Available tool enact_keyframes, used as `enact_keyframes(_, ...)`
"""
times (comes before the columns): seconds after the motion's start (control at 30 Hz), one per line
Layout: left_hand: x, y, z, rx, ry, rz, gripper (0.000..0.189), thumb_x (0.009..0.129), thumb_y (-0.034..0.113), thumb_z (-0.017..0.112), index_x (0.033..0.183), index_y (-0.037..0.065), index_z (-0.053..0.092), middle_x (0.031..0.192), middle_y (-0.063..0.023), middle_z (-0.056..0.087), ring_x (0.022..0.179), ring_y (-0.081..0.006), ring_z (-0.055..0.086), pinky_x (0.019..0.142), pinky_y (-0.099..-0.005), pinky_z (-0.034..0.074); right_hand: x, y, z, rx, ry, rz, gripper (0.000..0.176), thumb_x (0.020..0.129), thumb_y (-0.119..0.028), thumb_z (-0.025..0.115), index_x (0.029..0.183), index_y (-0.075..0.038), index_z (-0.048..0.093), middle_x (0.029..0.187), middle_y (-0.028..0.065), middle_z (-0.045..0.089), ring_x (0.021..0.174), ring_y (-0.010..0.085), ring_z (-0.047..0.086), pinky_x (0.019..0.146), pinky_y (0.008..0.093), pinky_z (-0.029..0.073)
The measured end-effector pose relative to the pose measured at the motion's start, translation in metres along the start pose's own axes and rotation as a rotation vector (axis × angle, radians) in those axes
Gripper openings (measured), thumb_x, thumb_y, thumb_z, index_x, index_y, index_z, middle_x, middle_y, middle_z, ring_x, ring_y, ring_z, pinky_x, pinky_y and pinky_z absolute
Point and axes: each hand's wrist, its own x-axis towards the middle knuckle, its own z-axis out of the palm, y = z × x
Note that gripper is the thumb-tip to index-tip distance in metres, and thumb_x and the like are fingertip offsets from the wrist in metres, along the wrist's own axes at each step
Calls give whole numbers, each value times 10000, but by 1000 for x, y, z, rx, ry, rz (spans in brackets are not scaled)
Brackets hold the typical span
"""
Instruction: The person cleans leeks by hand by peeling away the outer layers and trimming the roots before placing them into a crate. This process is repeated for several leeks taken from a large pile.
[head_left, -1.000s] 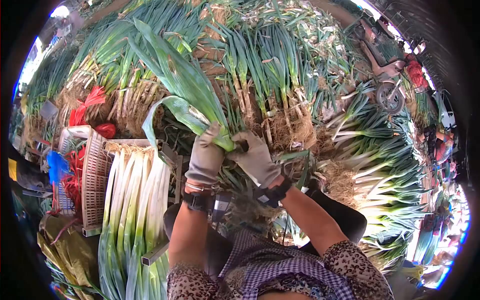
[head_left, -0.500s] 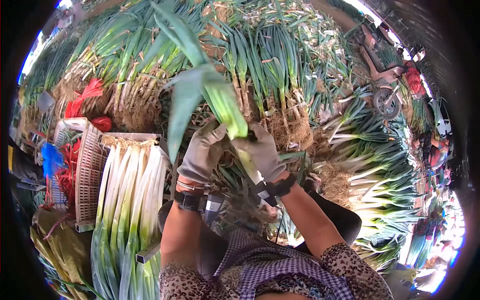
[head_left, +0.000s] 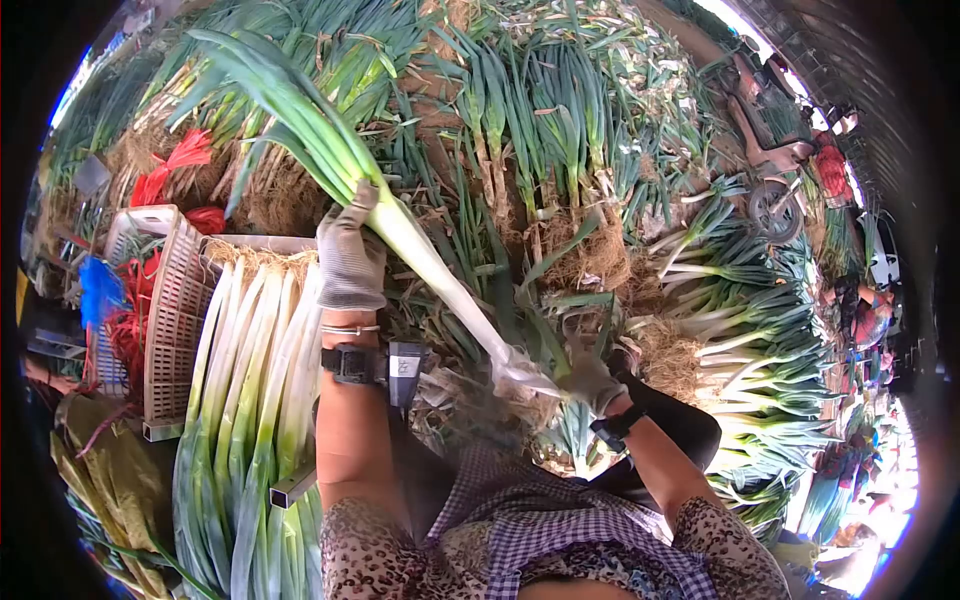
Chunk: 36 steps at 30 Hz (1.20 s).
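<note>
A long leek [head_left: 440, 265] with green top and white shank slants across the middle, its leaves up at the left and its root end low at the right. My gloved left hand [head_left: 350, 250] is wrapped round it where the green meets the white. Lower right, my gloved right hand [head_left: 592, 382] is closed on a strip of outer leaf [head_left: 545, 345] that runs beside the leek's root end. Pale peeled skin near the root end is blurred. To the left of my left forearm lie several peeled leeks [head_left: 265, 370] side by side, roots at the far end.
A metal frame [head_left: 292, 488] borders the peeled leeks. At the left stands a plastic crate [head_left: 165, 340] with red and blue ties. Unpeeled leeks [head_left: 570, 110] lie in bunches ahead; more leeks [head_left: 770, 360] are piled at the right. A scooter [head_left: 765, 150] stands beyond.
My hands have moved apart: the left up and leftwards with the leek, the right down and rightwards with a strip of leaf. More of the leek's white shank shows.
</note>
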Motion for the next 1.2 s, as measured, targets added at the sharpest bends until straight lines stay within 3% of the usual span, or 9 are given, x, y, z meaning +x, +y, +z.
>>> enact_keyframes(0.1,-9,-1,9,-174,-109,-5,287,911,175,662,1073,-50,588,925,-116,641,800,-199,640,743,-331,548,28,-62,-35,-21,-17,49,744,840,-286,726,1423,-18,349,1275,224,537,1155,307,580,914,428,512)
enact_keyframes(0.2,-14,-13,15,-191,-222,-7,362,928,262,641,1146,-16,562,926,-113,635,839,-240,641,789,-380,548,71,-133,-18,-31,56,-440,874,775,-344,798,1446,-25,337,1306,204,540,1122,317,593,1031,414,441)
enact_keyframes(0.3,-9,-10,8,-243,-200,-20,405,914,298,654,1154,-15,562,934,-114,630,834,-263,643,790,-386,549,59,-134,8,135,-314,-399,776,804,-280,777,1422,-22,384,1212,177,608,1059,294,616,1008,395,453)
enact_keyframes(0.37,0,3,-2,-230,-127,43,427,909,318,656,1150,-20,556,909,-109,624,829,-270,646,798,-383,550,22,-86,27,291,-598,-56,657,831,-254,758,1326,32,432,1095,174,660,1002,226,647,860,362,536)
enact_keyframes(0.5,-11,-1,18,-132,-133,44,266,955,273,604,1067,36,556,897,-89,608,789,-221,637,820,-370,555,3,-80,27,479,-530,105,516,842,-195,739,1230,49,502,975,105,674,842,166,659,710,318,543)
enact_keyframes(0.63,-26,-50,41,2,-122,-281,122,898,82,631,969,0,575,726,-22,558,572,-149,555,504,-287,488,86,-120,-5,740,-655,13,374,853,-215,720,1103,28,586,926,51,655,721,119,612,658,291,511)
enact_keyframes(0.77,-14,-82,23,77,96,-349,60,832,67,659,815,28,617,692,-25,559,535,-151,519,480,-276,437,58,-110,16,663,-358,-198,405,862,-260,715,1122,24,591,908,34,633,805,82,558,706,290,472)
enact_keyframes(1.0,8,-161,10,279,325,-454,61,780,45,657,786,-4,621,620,-65,557,472,-209,526,448,-353,434,-19,-75,-8,776,-175,96,460,891,-253,680,1251,-1,545,969,42,646,891,117,574,804,284,487)
enact_keyframes(1.2,25,-247,18,354,306,-577,109,663,-36,694,694,-66,595,623,-111,588,501,-239,587,469,-382,467,-57,-59,-54,432,-167,374,435,918,-238,646,1242,37,549,975,56,650,894,116,577,802,284,487)
